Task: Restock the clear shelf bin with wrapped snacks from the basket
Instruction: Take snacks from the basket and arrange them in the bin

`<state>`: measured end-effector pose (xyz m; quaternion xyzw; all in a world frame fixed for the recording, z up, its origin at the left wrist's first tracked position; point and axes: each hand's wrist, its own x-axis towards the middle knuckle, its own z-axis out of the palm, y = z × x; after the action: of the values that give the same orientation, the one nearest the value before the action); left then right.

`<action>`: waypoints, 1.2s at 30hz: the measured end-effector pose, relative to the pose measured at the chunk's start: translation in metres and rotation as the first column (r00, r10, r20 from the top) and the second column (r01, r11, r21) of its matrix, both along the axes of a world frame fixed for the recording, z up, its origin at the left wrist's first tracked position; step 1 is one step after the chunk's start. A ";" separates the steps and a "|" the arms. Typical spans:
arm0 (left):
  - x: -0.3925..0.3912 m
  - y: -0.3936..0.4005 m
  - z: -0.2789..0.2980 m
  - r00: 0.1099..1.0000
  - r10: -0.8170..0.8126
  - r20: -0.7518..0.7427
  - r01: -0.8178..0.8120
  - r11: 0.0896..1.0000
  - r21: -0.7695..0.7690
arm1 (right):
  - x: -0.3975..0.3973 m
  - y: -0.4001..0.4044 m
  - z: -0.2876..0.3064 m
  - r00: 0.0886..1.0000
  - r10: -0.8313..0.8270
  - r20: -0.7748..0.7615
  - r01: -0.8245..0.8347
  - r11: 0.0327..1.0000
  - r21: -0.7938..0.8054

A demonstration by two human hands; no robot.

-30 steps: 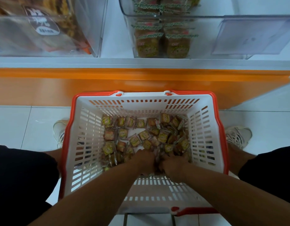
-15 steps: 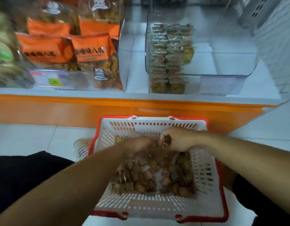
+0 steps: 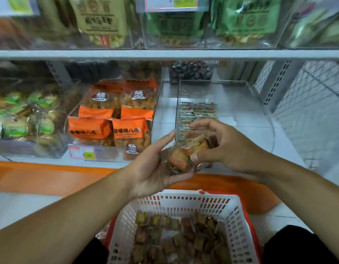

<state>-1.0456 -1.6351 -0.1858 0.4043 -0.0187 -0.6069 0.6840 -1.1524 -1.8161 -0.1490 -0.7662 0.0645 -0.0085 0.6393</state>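
Both hands are raised together in front of the clear shelf bin (image 3: 260,103), holding a bunch of wrapped snacks (image 3: 185,151) between them. My left hand (image 3: 155,166) cups the bunch from below, palm up. My right hand (image 3: 220,143) closes over it from the right. Inside the bin, wrapped snacks (image 3: 198,113) stand in rows along its left side; its right side is bare. The white basket with a red rim (image 3: 239,225) sits on the floor below, with several wrapped snacks (image 3: 176,239) in it.
Left of the bin stands a clear bin of orange snack bags (image 3: 109,122), then one with green-wrapped cakes (image 3: 21,119). An upper shelf (image 3: 164,54) carries more bagged snacks. A wire mesh panel (image 3: 313,115) closes the right. The orange shelf base (image 3: 50,178) runs below.
Both hands have lifted out of the basket with a bunch of snacks and risen to the front of the clear bin. The view has tilted up toward the shelves.
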 end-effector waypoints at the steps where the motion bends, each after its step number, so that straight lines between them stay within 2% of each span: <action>1: 0.000 0.000 0.003 1.000 0.028 -0.002 -0.028 0.999 -0.024 | 0.002 0.000 -0.002 1.000 0.002 0.018 -0.002 1.000 0.031; 9: 0.003 -0.014 0.011 0.992 0.124 0.037 -0.121 0.990 -0.070 | 0.007 -0.005 -0.009 0.993 -0.047 0.108 0.045 0.999 0.018; 11: 0.003 -0.015 0.011 0.991 0.117 0.064 -0.111 0.990 -0.092 | 0.007 -0.001 -0.010 0.988 -0.067 0.141 0.072 0.997 -0.038; 13: 0.001 -0.017 0.009 0.985 0.142 0.100 -0.130 0.985 -0.116 | 0.007 0.003 -0.010 0.973 -0.113 0.203 0.151 0.972 -0.183; 15: -0.003 -0.020 0.005 0.970 0.186 0.157 -0.167 0.978 -0.127 | 0.005 0.008 -0.012 0.946 -0.171 0.276 0.267 0.894 -0.359; 17: -0.007 -0.022 0.002 0.958 0.202 0.201 -0.176 0.974 -0.143 | 0.003 0.014 -0.014 0.924 -0.227 0.308 0.354 0.812 -0.465; 20: -0.014 -0.024 -0.001 0.939 0.242 0.245 -0.207 0.965 -0.161 | 0.001 0.026 -0.020 0.906 -0.253 0.339 0.419 0.641 -0.643; 22: -0.018 -0.027 -0.003 0.905 0.302 0.299 -0.260 0.950 -0.172 | 0.002 0.031 -0.023 0.901 -0.240 0.360 0.432 0.562 -0.706; 23: -0.020 -0.029 -0.004 0.888 0.335 0.316 -0.292 0.940 -0.177 | 0.003 0.032 -0.025 0.901 -0.242 0.360 0.433 0.558 -0.708; 24: -0.021 -0.030 -0.003 0.873 0.366 0.323 -0.324 0.929 -0.178 | 0.004 0.034 -0.027 0.903 -0.249 0.351 0.429 0.581 -0.692; 26: -0.018 -0.031 -0.003 0.854 0.427 0.296 -0.395 0.904 -0.164 | 0.007 0.036 -0.029 0.909 -0.276 0.312 0.412 0.698 -0.586; 28: -0.014 -0.031 0.001 0.848 0.449 0.282 -0.422 0.893 -0.153 | 0.007 0.036 -0.029 0.917 -0.301 0.263 0.388 0.826 -0.409; 30: -0.009 -0.032 0.007 0.841 0.464 0.278 -0.442 0.886 -0.142 | 0.006 0.036 -0.024 0.921 -0.301 0.247 0.355 0.910 -0.215; 33: -0.001 -0.031 0.008 0.847 0.465 0.258 -0.443 0.885 -0.140 | 0.006 0.034 -0.017 0.896 -0.319 0.308 0.316 0.947 0.063; 36: 0.000 -0.029 0.011 0.859 0.439 0.262 -0.418 0.898 -0.134 | 0.007 0.031 -0.013 0.873 -0.326 0.363 0.318 0.944 0.084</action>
<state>-1.0455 -1.6645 -0.1750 0.4565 -0.0488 -0.3735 0.8060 -1.1458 -1.7851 -0.1617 -0.7220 0.0689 -0.2593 0.6377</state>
